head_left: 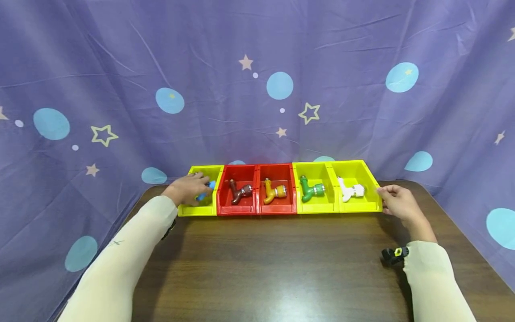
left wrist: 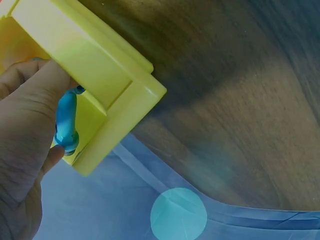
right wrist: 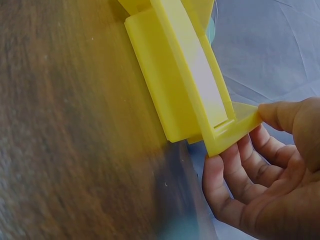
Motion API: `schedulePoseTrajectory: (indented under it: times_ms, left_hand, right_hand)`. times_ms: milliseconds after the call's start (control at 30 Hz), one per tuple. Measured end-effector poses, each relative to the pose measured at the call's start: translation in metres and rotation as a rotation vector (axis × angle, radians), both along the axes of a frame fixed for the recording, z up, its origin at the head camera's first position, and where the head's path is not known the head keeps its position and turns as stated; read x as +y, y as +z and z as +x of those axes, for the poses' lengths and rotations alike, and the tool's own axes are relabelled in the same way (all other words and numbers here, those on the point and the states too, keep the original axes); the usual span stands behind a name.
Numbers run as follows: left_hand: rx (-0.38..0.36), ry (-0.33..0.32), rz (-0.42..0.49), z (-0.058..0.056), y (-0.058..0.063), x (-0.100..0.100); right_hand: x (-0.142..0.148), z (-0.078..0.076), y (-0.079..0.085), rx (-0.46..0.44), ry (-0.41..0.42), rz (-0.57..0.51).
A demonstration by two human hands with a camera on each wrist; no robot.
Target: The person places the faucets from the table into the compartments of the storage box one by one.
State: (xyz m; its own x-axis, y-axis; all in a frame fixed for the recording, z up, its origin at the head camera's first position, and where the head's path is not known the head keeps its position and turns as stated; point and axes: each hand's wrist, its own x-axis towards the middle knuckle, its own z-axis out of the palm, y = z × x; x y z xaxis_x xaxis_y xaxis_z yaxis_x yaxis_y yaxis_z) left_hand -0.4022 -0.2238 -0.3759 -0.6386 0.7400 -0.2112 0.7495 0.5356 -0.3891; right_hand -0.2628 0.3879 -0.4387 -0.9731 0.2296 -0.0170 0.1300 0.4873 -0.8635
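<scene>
In the head view, my left hand [head_left: 188, 188] reaches into the yellow bin [head_left: 198, 212] at the left end of a row, its fingers around a blue tap [head_left: 211, 184]. The left wrist view shows the blue tap [left wrist: 66, 117] partly behind my left hand [left wrist: 30, 130]; the fingertips' contact is mostly hidden. At the row's other end, my right hand [head_left: 400, 206] pinches the side edge of a yellow bin [head_left: 358, 206]. A white tap [head_left: 351, 191] lies inside that bin. Up close, thumb and fingers of my right hand [right wrist: 265, 175] hold the bin's corner [right wrist: 227, 137].
Between them, two red bins [head_left: 237, 210] hold a dark brown tap [head_left: 240, 192] and an amber-yellow tap [head_left: 274, 191]. A yellow bin [head_left: 318, 207] holds a green tap [head_left: 310, 190]. The row stands on a brown wooden table [head_left: 281, 264] before a purple curtain [head_left: 225, 120].
</scene>
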Motion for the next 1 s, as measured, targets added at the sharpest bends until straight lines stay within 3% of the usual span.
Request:
schedulePoseTrajectory:
  times_ms: [333, 600, 1000]
  left_hand:
    - [-0.016, -0.014, 0.04, -0.005, -0.013, -0.002]
    - [-0.048, 0.02, 0.008, -0.005, -0.012, 0.001]
    - [-0.032, 0.078, -0.059, -0.003, -0.011, 0.001]
  right_hand:
    - [0.0, 0.001, 0.001, -0.003, 0.005, -0.008]
    - [-0.002, 0.002, 0.001, -0.013, -0.024, -0.014]
    - [-0.003, 0.002, 0.002, -0.013, -0.029, -0.031]
